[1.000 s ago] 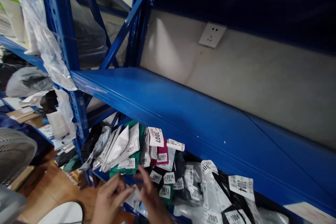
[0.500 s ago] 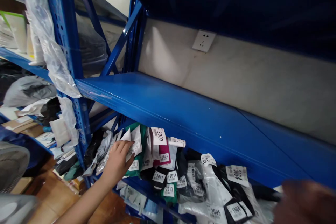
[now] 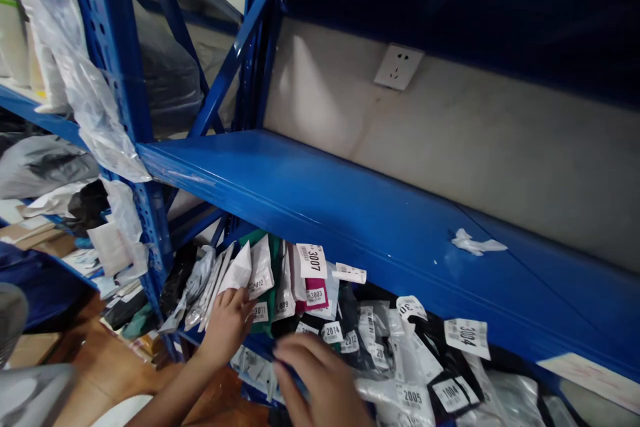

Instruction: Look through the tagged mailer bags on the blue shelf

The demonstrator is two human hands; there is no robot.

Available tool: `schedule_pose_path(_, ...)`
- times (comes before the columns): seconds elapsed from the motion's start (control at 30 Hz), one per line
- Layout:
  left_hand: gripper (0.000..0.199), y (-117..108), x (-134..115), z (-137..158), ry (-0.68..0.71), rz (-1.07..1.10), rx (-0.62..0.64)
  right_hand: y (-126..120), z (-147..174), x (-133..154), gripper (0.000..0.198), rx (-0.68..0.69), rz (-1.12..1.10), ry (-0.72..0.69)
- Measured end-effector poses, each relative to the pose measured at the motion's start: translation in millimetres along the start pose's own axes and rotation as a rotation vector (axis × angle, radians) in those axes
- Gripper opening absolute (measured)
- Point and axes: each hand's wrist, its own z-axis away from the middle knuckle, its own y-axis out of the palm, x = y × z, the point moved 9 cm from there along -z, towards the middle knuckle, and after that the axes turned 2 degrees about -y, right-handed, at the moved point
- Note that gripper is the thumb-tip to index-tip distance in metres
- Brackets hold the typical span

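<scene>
My left hand (image 3: 227, 321) is at the row of upright packets on the lower shelf, fingers curled round the near edge of a white packet (image 3: 237, 271). Just right of it stand a packet labelled 3012 (image 3: 260, 265) and a green packet (image 3: 273, 260). My right hand (image 3: 320, 380), somewhat blurred, hovers in front of the shelf with thumb and fingers apart and nothing visible in it. Behind it are black and clear bagged packets, one with a 2014 label (image 3: 332, 332). A crumpled white scrap (image 3: 477, 242) lies on the blue shelf (image 3: 320, 193) above.
A blue upright post (image 3: 113, 47) wrapped in clear plastic stands at left. Bags and parcels fill another rack beyond it. More packets, such as one labelled 2005 (image 3: 413, 397), lie at lower right. A socket (image 3: 399, 67) is on the back wall.
My right hand has come from the far right to the middle, near my left hand. The white scrap now lies on the upper shelf. My left hand has shifted slightly down the packets.
</scene>
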Motion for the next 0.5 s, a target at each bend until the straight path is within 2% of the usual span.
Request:
schedule_pose_path(0.07,0.022,0,-1,4,-0.006,-0.017,-0.035,79,8,-28,0.021,0.101,0.07,0.005)
schedule_pose_path(0.1,0.023,-3,-1,7,-0.016,-0.025,-0.065,114,8,-49,0.026,0.141,0.137,0.055)
schedule_pose_path(0.13,0.023,-5,0,9,-0.024,-0.031,-0.099,142,7,-73,0.027,0.163,0.215,0.137)
schedule_pose_path(0.2,0.028,-7,0,13,-0.016,-0.033,-0.15,180,7,-118,0.024,0.189,0.37,0.304)
schedule_pose_path(0.27,0.035,-2,-1,15,0.023,-0.036,-0.17,200,11,-145,0.015,0.206,0.469,0.381)
schedule_pose_path(0.33,0.045,9,-1,15,0.061,-0.056,-0.149,208,17,-158,0.014,0.202,0.502,0.382)
schedule_pose_path(0.4,0.054,24,2,13,0.065,-0.087,-0.105,211,23,-155,0.018,0.158,0.501,0.273)
schedule_pose_path(0.5,0.06,38,9,11,-0.016,-0.108,-0.051,214,33,-138,0.018,0.046,0.502,-0.01)
